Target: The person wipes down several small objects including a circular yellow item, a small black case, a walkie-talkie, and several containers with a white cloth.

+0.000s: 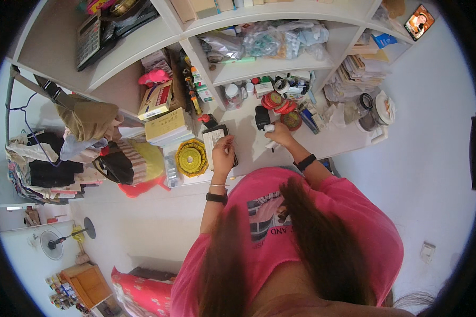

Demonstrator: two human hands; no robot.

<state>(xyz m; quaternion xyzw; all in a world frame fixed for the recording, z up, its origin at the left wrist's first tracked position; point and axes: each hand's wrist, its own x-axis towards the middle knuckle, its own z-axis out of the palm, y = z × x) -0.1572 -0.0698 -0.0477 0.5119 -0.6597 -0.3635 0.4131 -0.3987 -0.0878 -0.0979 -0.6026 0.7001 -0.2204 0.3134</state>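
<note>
My right hand [281, 134] is closed around a white object [269, 128], perhaps a handle or tube, whose ends show on both sides of my fingers. Just beyond it on the desk is a black object [262, 117] that I cannot identify; whether the two are joined is unclear. My left hand [224, 154], fingers bent, is over the right part of a pale pad [212, 140] lying on a dark case. I cannot tell if those fingers hold anything. A yellow octagonal dish [191, 157] sits left of the pad.
Round red tins [278, 102] and a glass jar [367, 121] stand toward the right of the desk [244, 119]. A stack of booklets [168, 126] and a red-topped bottle [207, 119] are at left. Shelves [261, 71] with bags and a calculator [89, 37] rise behind.
</note>
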